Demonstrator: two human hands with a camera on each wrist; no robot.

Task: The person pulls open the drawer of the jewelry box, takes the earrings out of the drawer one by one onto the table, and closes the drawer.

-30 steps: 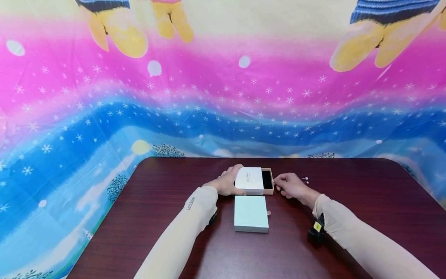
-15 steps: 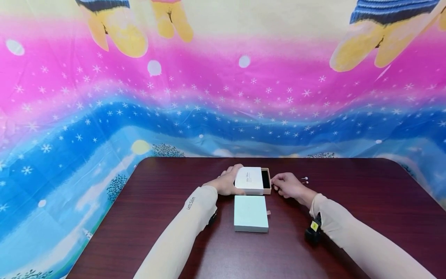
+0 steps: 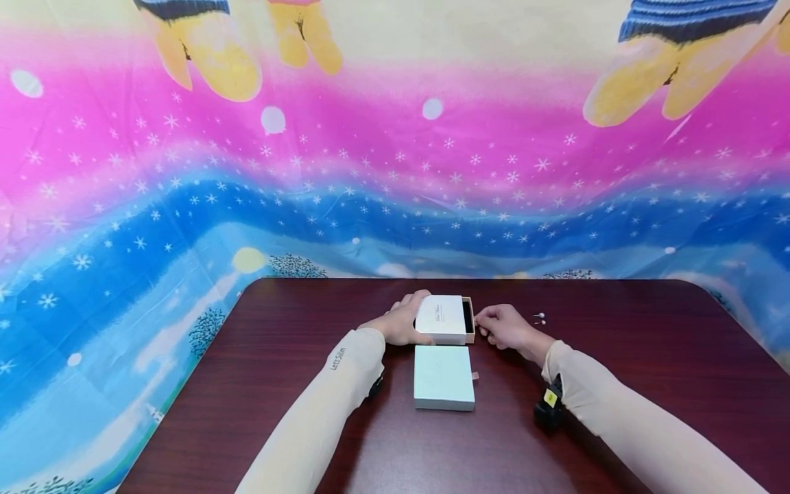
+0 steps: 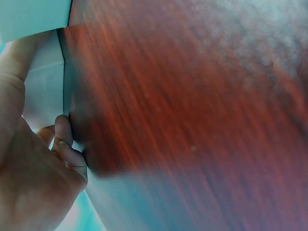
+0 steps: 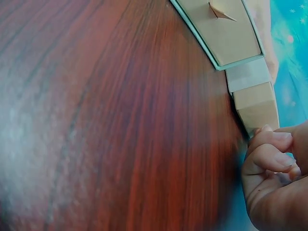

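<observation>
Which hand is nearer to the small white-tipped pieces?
Right: the right hand is beside the white-tipped pieces, between them and the white box; the left hand grips the box's left side.

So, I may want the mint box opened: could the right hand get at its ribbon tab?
Likely yes: the ribbon tab sticks out with nothing seen blocking it, though the right hand would first have to leave the drawer it touches.

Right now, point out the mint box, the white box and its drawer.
Mint box (image 3: 444,374): head view, middle of its top.
White box (image 3: 441,315): head view, middle of its printed top.
Drawer (image 5: 256,107): right wrist view, its tan end face.
</observation>
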